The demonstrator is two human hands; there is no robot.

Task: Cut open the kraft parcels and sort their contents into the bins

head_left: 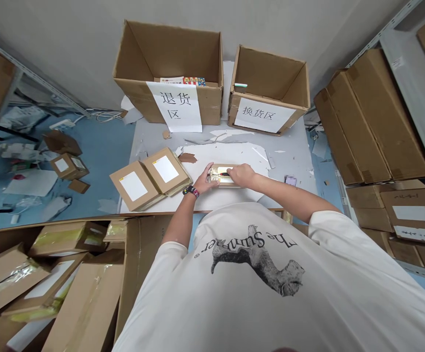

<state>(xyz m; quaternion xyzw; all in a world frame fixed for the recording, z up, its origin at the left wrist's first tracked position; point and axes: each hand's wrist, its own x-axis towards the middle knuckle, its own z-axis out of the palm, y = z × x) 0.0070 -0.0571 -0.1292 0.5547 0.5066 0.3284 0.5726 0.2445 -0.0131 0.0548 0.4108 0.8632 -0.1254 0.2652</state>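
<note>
A small cardboard box [230,184] with shiny clear tape on top lies at the table's front edge. My left hand [204,182] grips its left end, thumb and fingers spread around the corner. In my right hand [242,175], a slim tool with a red and black handle [224,174] points left across the taped top; it is too small to tell its exact kind. To the left, two flat cardboard parcels [135,185] with white labels lie side by side, their edges taped.
Two open cartons with handwritten paper signs stand at the back: a larger left carton [212,105] with colourful packs inside, and a smaller right carton [296,105]. A big bin [139,244] of taped boxes is at front left. Shelved boxes [388,122] line the right.
</note>
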